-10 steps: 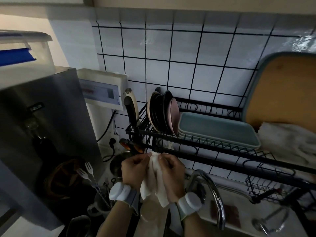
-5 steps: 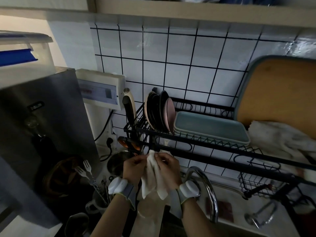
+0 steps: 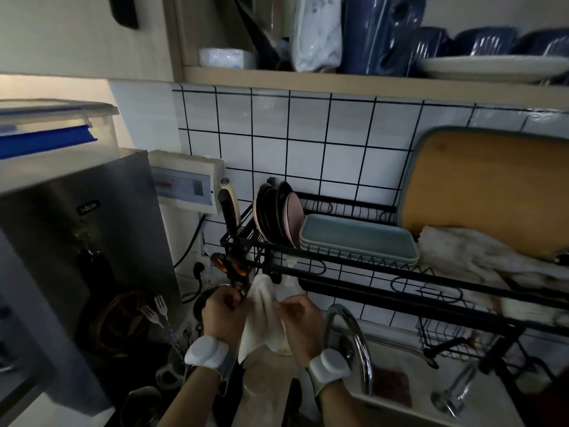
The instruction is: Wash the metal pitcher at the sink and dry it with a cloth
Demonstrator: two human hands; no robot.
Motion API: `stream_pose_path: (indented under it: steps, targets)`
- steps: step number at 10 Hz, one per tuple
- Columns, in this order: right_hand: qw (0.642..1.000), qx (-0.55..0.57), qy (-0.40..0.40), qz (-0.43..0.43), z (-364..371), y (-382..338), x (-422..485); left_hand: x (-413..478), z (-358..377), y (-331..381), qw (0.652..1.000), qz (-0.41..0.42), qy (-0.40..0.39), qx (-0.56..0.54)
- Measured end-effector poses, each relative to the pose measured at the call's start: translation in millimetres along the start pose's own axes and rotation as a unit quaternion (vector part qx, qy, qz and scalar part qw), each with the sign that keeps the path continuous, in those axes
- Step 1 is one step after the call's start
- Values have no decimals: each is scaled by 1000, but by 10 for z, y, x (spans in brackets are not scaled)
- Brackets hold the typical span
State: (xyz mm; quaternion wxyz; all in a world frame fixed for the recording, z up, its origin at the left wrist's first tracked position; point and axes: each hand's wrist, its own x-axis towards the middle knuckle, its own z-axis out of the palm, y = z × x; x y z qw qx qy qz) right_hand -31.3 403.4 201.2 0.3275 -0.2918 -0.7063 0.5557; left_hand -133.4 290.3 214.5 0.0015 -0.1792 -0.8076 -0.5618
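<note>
A white cloth hangs from the front bar of the black dish rack. My left hand pinches its left edge and my right hand grips its right edge, both just under the rack. A round metal vessel, partly hidden behind my left hand, stands by the wall; I cannot tell whether it is the pitcher. The curved chrome tap rises right of my right hand, over the sink.
The rack holds upright plates, stacked blue trays, a crumpled towel and a wooden board. A steel appliance fills the left. Forks stand in a holder. A shelf with blue crockery runs overhead.
The camera has tilted up, bringing the overhead shelf into sight. My hands have stayed on the cloth and spread it slightly apart below the rack bar.
</note>
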Motion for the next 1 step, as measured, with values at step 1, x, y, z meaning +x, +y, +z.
stream_pose_path:
  steps: [1]
  targets:
    - [998,15,-68,0,-170,97,-103,-201,123,27,996,1,-92,-16]
